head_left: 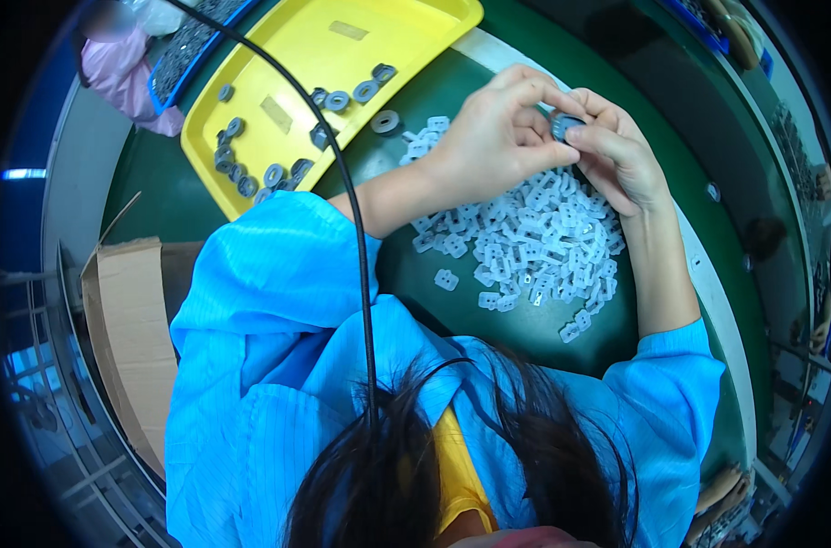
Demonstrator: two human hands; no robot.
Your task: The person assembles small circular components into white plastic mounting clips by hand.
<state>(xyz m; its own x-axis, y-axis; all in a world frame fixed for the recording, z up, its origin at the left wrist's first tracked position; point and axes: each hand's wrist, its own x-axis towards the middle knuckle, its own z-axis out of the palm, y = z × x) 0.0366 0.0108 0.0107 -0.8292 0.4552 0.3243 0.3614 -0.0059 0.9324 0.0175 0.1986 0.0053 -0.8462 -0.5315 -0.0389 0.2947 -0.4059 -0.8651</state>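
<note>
My left hand [493, 137] and my right hand [621, 151] meet above the far right of a pile of small pale plastic pieces [539, 242]. Between their fingertips is a small round grey part [566, 126], pinched from both sides. Fingers cover much of it, so its full shape is hidden. Just left of my left hand, a similar grey ring [385, 121] lies on the green table beside the pile. A few pale pieces, such as a loose one [446, 279], sit apart at the pile's near edge.
A yellow tray [292, 55] holding several grey rings stands at the far left. A black cable [350, 192] hangs across the view. Left of me is an open cardboard box [134, 320]. Beyond the tray, a person in pink [119, 73] is near a blue bin [164, 82].
</note>
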